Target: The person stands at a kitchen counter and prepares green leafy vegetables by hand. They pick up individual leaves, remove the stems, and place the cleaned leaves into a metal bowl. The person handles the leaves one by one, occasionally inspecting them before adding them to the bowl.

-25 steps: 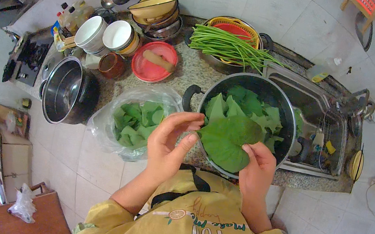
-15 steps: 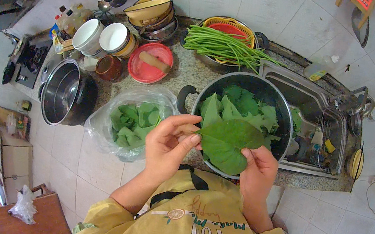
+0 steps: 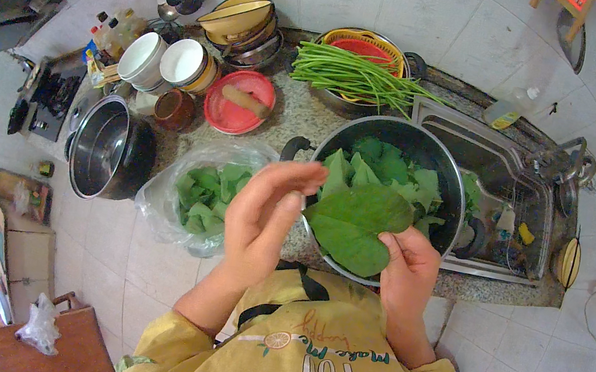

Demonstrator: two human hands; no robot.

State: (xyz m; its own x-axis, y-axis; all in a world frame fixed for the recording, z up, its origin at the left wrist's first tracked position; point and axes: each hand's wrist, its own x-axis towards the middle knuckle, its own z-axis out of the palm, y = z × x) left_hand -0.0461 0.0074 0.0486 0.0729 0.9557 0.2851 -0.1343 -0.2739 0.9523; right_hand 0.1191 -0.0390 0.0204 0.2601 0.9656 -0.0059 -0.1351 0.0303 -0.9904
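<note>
A large green heart-shaped leaf [image 3: 356, 222] is pinched at its right edge between the thumb and fingers of my right hand [image 3: 411, 268]. Just left of the leaf, my left hand [image 3: 258, 219] has its fingers stretched out and its thumb apart, with nothing seen in it. Below the leaf stands a big dark pot [image 3: 459, 165] filled with more green leaves [image 3: 395, 164], partly covered by the held one. A clear plastic bag [image 3: 157, 191] with leaves inside lies beside my left hand.
Long green stalks [image 3: 355, 73] rest across a yellow basket [image 3: 383, 42] behind the pot. To the right is a metal sink [image 3: 477, 136]. At left are an empty pot [image 3: 105, 148], white bowls [image 3: 141, 56] and a red plate [image 3: 233, 125] bearing a brown rod-shaped object.
My left hand has come off the leaf and drawn slightly left, its fingers straightening. The leaf has shifted a little left, held by my right hand alone.
</note>
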